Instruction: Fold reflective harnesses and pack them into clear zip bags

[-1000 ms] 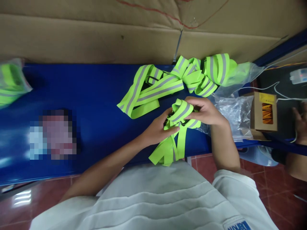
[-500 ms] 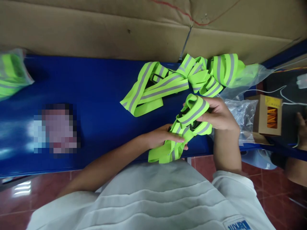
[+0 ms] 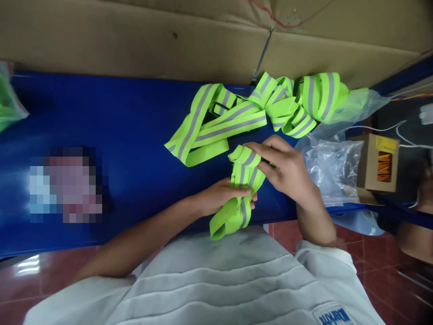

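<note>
A folded bundle of neon-yellow reflective strap with grey stripes is held in front of my body, over the table's near edge. My left hand is closed round its middle, thumb lying on top. A loop of the strap hangs below that hand. My right hand pinches the bundle's upper right side; a bit of something dark shows by its fingers. Beyond my hands, more reflective straps lie in a tangled pile, with a black buckle among them.
The blue table backs onto a cardboard wall. Clear plastic bags and a small cardboard box with orange contents stand right. A pixelated object and a bagged strap lie left. Another person's arm appears far right.
The bundle's loose upper loop has been folded down, making it more compact. My right hand has moved left and turned over the bundle. My left hand still holds it.
</note>
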### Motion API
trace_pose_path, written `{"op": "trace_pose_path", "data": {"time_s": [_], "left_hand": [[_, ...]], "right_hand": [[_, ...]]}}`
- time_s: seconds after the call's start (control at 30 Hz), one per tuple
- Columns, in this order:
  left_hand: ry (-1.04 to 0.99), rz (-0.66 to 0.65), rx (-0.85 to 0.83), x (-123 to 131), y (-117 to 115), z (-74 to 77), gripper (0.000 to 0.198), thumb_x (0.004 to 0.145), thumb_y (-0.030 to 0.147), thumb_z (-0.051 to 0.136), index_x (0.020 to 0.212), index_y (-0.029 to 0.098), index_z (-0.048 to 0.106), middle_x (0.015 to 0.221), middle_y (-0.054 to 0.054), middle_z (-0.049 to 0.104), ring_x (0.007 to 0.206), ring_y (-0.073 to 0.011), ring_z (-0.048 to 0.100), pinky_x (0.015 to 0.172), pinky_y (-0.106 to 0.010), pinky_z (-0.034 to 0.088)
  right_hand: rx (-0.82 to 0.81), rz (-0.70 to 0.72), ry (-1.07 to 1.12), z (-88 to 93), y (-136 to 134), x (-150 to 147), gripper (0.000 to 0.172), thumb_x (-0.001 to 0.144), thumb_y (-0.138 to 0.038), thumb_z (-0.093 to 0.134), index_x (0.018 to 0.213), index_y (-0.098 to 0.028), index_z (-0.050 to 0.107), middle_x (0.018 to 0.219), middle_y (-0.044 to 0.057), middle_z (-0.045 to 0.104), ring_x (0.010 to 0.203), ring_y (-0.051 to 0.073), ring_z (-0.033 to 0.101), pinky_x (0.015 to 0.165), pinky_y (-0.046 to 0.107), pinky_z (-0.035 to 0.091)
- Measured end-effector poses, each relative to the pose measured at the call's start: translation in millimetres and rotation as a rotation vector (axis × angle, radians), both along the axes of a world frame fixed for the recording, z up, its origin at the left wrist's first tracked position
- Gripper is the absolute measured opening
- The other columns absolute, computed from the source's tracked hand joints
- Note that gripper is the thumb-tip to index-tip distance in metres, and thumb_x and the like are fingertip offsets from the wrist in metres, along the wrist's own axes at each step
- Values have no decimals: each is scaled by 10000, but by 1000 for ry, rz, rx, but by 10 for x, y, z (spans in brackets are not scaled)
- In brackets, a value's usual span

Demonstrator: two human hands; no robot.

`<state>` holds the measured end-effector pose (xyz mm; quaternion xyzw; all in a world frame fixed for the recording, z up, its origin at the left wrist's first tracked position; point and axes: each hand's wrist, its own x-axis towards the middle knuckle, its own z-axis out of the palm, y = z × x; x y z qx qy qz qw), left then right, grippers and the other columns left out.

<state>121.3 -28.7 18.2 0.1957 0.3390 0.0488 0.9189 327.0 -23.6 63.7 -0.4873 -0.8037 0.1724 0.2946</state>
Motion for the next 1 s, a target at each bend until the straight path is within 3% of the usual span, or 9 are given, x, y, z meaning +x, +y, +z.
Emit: {"op": "trace_pose_path", "data": {"time_s": [0.1, 0.2, 0.3, 0.47, 0.6, 0.73, 0.8, 0.87, 1.0], "left_hand": [[16, 20, 44, -57, 60, 54, 400, 729, 449, 903, 940, 135, 776, 958, -88, 790, 921, -234, 756, 900, -373, 612], [16, 11, 114, -128, 71, 82, 405, 724, 438, 927, 956, 130, 803, 993, -112, 806, 1032, -272, 754, 1030, -410, 565], [-11, 18, 174, -155, 20, 52, 573, 671, 581, 933, 1000, 130, 800, 1013, -140, 806, 1032, -316, 760, 1007, -453, 576], [70, 181, 336, -109, -23, -43, 822, 804, 880, 609, 1208, 175, 734, 1157, -151, 776, 1183, -325, 712, 1037, -453, 563], [130, 278, 548, -99, 41, -5, 663, 887, 799, 593, 1224, 243, 720, 1291, -76, 730, 1402, -257, 563, 1215, -352, 410], [100, 178, 673, -138, 74, 84, 538, 909, 729, 624, 966, 214, 770, 1046, -61, 774, 1162, -255, 683, 1110, -356, 499], [67, 102, 692, -160, 76, 113, 507, 911, 690, 645, 888, 200, 771, 967, -54, 776, 1029, -242, 709, 1040, -360, 536], [29, 39, 683, -173, 79, 124, 470, 874, 652, 710, 881, 186, 777, 945, -53, 782, 973, -233, 719, 991, -350, 555], [17, 25, 615, -161, 82, 87, 402, 823, 538, 806, 985, 172, 769, 987, -62, 793, 984, -234, 733, 936, -338, 571]], "right_hand": [[249, 23, -239, -49, -69, -204, 318, 1042, -162, 547, 1329, -201, 679, 898, 46, 628, 850, 193, 570, 753, 340, 467], [288, 120, -377, -101, -71, -275, 364, 1028, -106, 529, 1365, -176, 650, 909, 53, 640, 843, 208, 540, 753, 363, 445], [144, 179, -398, -116, -46, -238, 447, 1016, -76, 503, 1445, -171, 587, 983, 71, 634, 895, 217, 539, 825, 370, 467], [-144, 298, -297, -42, -101, -204, 578, 1028, -187, 529, 1596, -184, 421, 1183, 122, 600, 1088, 267, 556, 953, 442, 493], [-237, 321, -80, 41, -149, -146, 518, 1049, -219, 527, 1565, -225, 480, 1287, 128, 600, 1206, 268, 583, 1025, 461, 510], [-184, 138, 298, 74, -104, -3, 411, 1022, -216, 602, 1419, -321, 637, 1237, 65, 651, 1133, 203, 649, 978, 360, 556], [-185, 18, 346, 59, -61, 47, 516, 964, -335, 718, 1466, -306, 601, 1331, 82, 622, 1204, 235, 625, 1030, 385, 543], [-327, 65, 334, 23, -24, 59, 634, 912, -434, 779, 1488, -263, 578, 1367, 97, 624, 1203, 247, 636, 1031, 381, 548], [-662, 182, 365, -63, -12, -15, 330, 944, -472, 734, 1105, -185, 746, 1025, 43, 748, 868, 173, 708, 758, 263, 577]]}}
